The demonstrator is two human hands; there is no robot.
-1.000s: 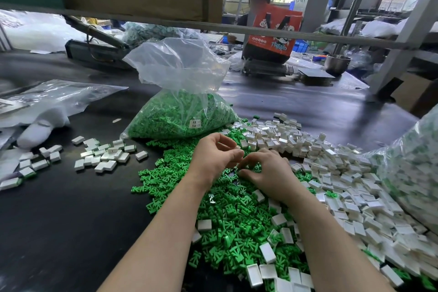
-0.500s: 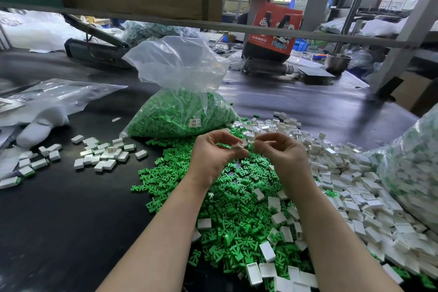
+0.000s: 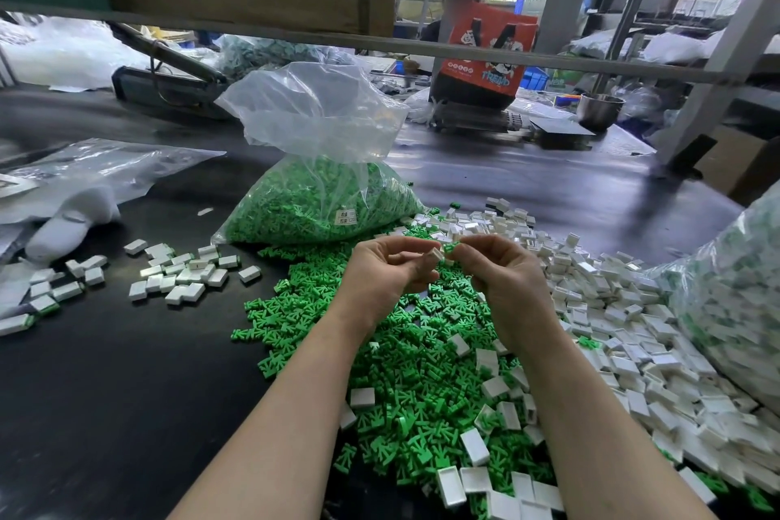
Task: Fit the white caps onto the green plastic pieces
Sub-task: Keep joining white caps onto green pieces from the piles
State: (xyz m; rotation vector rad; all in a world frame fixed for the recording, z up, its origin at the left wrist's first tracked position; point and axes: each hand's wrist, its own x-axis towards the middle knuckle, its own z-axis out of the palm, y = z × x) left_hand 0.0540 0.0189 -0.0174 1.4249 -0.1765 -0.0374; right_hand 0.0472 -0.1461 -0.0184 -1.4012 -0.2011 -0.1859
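Pinching a white cap (image 3: pixel 435 254), the left hand (image 3: pixel 390 272) meets the right hand (image 3: pixel 500 272), which pinches a green piece (image 3: pixel 450 248), above the loose green pile (image 3: pixel 405 372) at near centre.

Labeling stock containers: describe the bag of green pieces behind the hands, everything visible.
The bag is clear, thin, crinkled plastic. Its lower part bulges with small bright green pieces; its loose, empty top stands up, crumpled, with the mouth apparently open. A small white printed label shows on its lower front, text too small to read. It sits on the dark table, beyond both hands, which do not touch it. The loose green pile reaches its base, with white caps near its right side.
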